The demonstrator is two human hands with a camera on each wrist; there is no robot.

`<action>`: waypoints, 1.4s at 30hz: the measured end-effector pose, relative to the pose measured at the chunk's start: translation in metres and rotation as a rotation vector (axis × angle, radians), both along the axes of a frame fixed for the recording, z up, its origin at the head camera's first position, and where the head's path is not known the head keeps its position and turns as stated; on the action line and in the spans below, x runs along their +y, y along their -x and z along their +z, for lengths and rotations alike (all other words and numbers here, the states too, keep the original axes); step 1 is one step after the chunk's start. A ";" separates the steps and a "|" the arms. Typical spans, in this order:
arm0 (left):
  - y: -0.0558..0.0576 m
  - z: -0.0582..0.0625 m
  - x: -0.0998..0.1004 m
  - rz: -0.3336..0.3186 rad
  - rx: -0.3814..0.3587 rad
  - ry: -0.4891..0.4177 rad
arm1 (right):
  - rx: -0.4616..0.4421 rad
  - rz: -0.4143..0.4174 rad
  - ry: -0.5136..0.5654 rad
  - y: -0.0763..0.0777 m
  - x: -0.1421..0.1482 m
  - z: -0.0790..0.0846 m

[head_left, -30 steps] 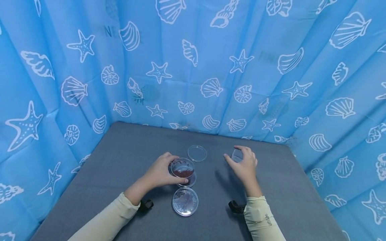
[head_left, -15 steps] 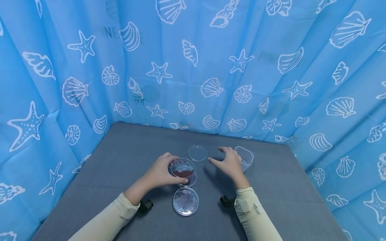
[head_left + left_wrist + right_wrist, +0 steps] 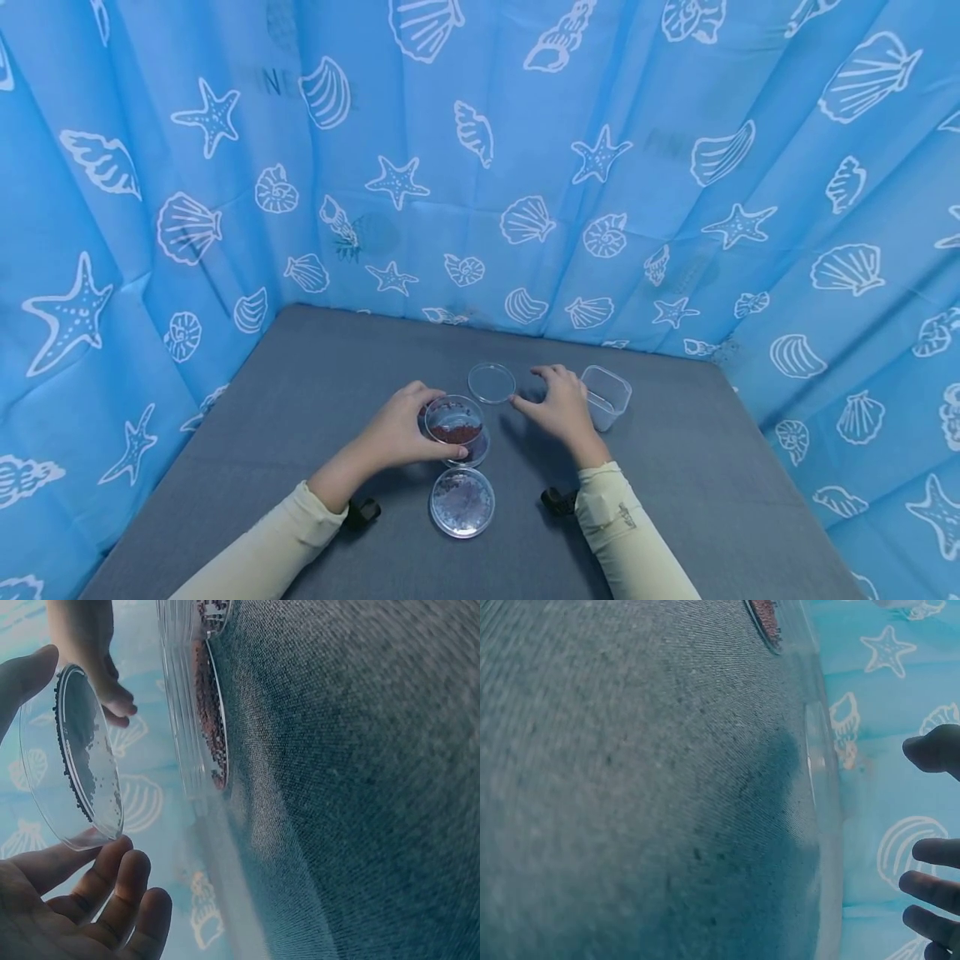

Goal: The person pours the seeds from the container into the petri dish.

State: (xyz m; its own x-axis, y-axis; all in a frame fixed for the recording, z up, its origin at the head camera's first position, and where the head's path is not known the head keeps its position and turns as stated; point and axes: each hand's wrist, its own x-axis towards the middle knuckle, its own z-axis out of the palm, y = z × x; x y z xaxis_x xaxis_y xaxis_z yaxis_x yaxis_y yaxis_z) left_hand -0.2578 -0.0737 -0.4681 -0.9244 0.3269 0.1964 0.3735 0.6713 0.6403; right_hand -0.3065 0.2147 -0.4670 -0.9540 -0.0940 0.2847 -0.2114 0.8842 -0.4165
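Observation:
My left hand (image 3: 397,427) grips a clear round petri dish (image 3: 454,432) by its rim, thumb on one side and fingers on the other. Dark reddish grains lie inside, gathered toward its near side. The left wrist view shows the dish (image 3: 78,742) tilted and raised above the table. Below it, partly covered, a second petri dish (image 3: 477,451) rests on the table. My right hand (image 3: 561,408) hovers with thumb and fingers spread and nothing between them. Its thumb tip overlaps the edge of a clear, empty round dish or lid (image 3: 491,383).
Nearest me on the grey table (image 3: 330,358) sits another round dish (image 3: 462,502), with a hazy, speckled look. To the right of my right hand stands a clear rectangular plastic container (image 3: 611,392). A blue shell-patterned curtain (image 3: 480,208) borders the table.
The right hand has let go of the clear rectangular container and moved left to the empty round dish or lid. The left hand stays in place with its petri dish.

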 end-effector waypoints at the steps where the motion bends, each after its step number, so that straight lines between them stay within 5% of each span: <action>1: 0.000 0.000 0.000 0.000 -0.001 0.000 | -0.005 0.008 0.001 0.001 -0.001 -0.001; 12: 0.001 -0.007 0.002 0.006 -0.021 0.021 | -0.192 0.078 0.085 0.013 -0.009 -0.013; 18: 0.000 -0.007 0.002 0.005 -0.017 0.014 | -0.267 0.051 0.024 0.021 -0.011 -0.021; 42: -0.001 -0.002 0.003 -0.010 -0.024 -0.016 | -0.284 -0.040 -0.106 0.038 -0.032 -0.022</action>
State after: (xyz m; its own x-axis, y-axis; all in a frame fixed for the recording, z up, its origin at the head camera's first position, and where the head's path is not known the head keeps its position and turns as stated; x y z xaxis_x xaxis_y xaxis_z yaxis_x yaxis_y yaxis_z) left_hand -0.2572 -0.0711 -0.4702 -0.9257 0.3331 0.1792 0.3643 0.6573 0.6598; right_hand -0.3444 0.1832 -0.4891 -0.9976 -0.0692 -0.0034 -0.0634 0.9312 -0.3588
